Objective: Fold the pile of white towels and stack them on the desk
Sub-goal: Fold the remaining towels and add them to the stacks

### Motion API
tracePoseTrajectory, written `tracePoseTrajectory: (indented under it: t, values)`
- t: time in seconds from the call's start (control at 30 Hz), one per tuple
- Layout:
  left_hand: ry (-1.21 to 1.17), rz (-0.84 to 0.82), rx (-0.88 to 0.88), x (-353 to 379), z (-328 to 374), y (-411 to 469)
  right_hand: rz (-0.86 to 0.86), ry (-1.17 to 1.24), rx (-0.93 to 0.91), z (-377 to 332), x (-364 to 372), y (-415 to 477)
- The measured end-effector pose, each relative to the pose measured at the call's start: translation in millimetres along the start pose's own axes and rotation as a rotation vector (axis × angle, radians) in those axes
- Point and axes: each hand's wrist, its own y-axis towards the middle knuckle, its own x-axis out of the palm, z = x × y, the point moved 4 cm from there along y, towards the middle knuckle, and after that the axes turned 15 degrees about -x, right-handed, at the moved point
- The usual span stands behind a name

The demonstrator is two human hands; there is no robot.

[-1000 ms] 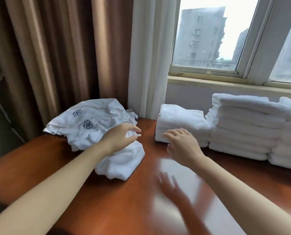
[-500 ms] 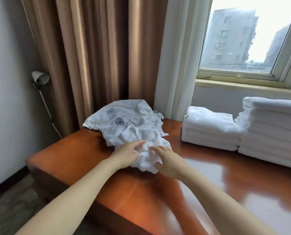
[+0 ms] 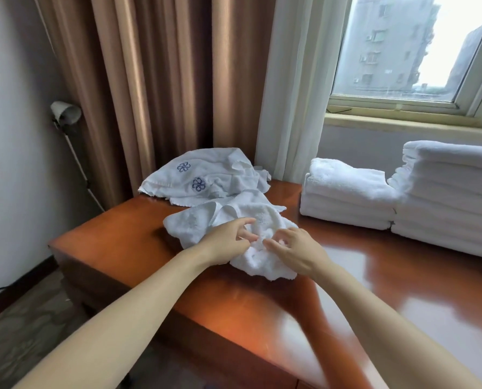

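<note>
A crumpled white towel (image 3: 251,220) lies near the left end of the glossy wooden desk (image 3: 150,248). My left hand (image 3: 225,240) and my right hand (image 3: 293,248) sit on its near edge, close together, fingers curled and pinching the fabric. Behind it lies a loose pile of white towels (image 3: 203,175) with blue flower emblems. A low stack of folded towels (image 3: 346,197) stands at the back of the desk, and a taller folded stack (image 3: 447,197) is right beside it.
Brown curtains (image 3: 150,80) and a white sheer curtain (image 3: 290,80) hang behind the desk. A window (image 3: 402,51) with a sill is at the upper right. A small lamp on a thin stand (image 3: 65,113) is by the left wall. The desk's left edge drops to the floor.
Both hands came down from above the desk onto the crumpled towel and drew it nearer, away from the pile. The view turned left.
</note>
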Motion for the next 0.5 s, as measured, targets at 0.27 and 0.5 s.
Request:
tracePoseTrajectory:
  t: [0.27, 0.5]
  values:
    - [0.011, -0.058, 0.103, 44, 37, -15, -0.003, -0.1, 0.091, 25, -37, -44]
    - [-0.045, -0.115, 0.281, 104, 79, -29, -0.013, -0.147, 0.239, 59, -81, -101]
